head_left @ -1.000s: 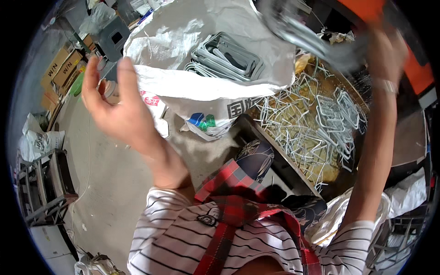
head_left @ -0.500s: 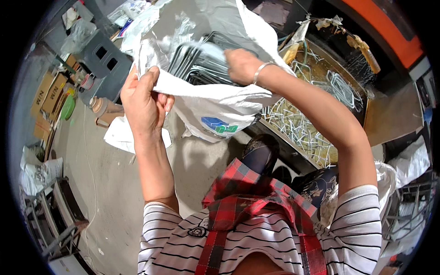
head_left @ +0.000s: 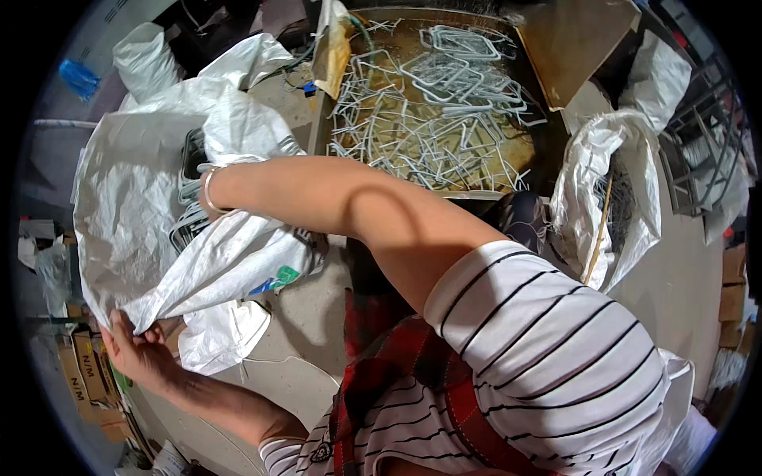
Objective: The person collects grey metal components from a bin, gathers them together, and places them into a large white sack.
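Observation:
A large white woven sack (head_left: 127,174) with a printed green and blue patch stands open at the left. Bent metal wire frames (head_left: 187,232) lie stacked inside it. My left hand (head_left: 141,353) pinches the near rim of the sack between thumb and fingers. Across the sack's mouth stretches my right arm, with a bracelet at the wrist. Only the edge of my right hand (head_left: 205,200) shows, down beside the wire frames; its fingers are hidden.
Beyond my right arm is a shallow metal tray (head_left: 321,131) holding many loose bent wires (head_left: 460,103). A second white sack (head_left: 573,194) with wire pieces and a thin stick stands at the right. Cardboard boxes (head_left: 87,373) are at the lower left.
The view has swung right, so sack and tray appear further left. My right hand, earlier visible over the wire frames, has sunk mostly out of sight. My left hand still holds the rim.

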A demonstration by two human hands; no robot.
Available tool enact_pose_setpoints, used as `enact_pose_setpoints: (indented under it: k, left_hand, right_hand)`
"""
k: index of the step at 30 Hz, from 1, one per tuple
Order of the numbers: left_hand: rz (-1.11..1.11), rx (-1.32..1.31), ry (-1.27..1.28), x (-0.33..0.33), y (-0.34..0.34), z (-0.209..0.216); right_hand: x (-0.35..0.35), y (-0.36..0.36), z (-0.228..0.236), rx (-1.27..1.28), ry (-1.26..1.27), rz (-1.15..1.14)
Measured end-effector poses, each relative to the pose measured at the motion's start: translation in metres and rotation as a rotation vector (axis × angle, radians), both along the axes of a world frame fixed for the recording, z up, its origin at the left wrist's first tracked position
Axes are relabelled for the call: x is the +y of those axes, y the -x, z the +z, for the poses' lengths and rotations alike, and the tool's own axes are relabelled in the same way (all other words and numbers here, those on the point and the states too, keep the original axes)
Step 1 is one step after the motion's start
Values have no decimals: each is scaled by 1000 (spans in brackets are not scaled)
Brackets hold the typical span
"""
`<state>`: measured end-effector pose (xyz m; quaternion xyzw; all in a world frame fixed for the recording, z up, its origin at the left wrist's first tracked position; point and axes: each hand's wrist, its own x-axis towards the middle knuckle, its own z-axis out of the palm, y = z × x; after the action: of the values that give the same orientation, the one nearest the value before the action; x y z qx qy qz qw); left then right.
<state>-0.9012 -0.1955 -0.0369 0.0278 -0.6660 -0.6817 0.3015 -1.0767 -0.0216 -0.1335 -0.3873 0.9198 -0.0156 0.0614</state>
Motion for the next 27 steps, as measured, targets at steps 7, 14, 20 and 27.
enact_pose_setpoints:
  k: [7, 14, 20, 27]
  left_hand:
    - [397, 556, 110, 73, -50, 7]
    - [-323, 366, 42, 266, -22, -55]
    - [-799, 42, -163, 391, 22, -93]
    - [-958, -360, -100, 467, 83, -189]
  right_hand:
    - [120, -97, 74, 787, 1238, 165]
    - [385, -109, -51, 84, 892, -1053]
    - [561, -156, -168, 87, 361, -1481]
    - [586, -127, -275, -434, -87, -1704]
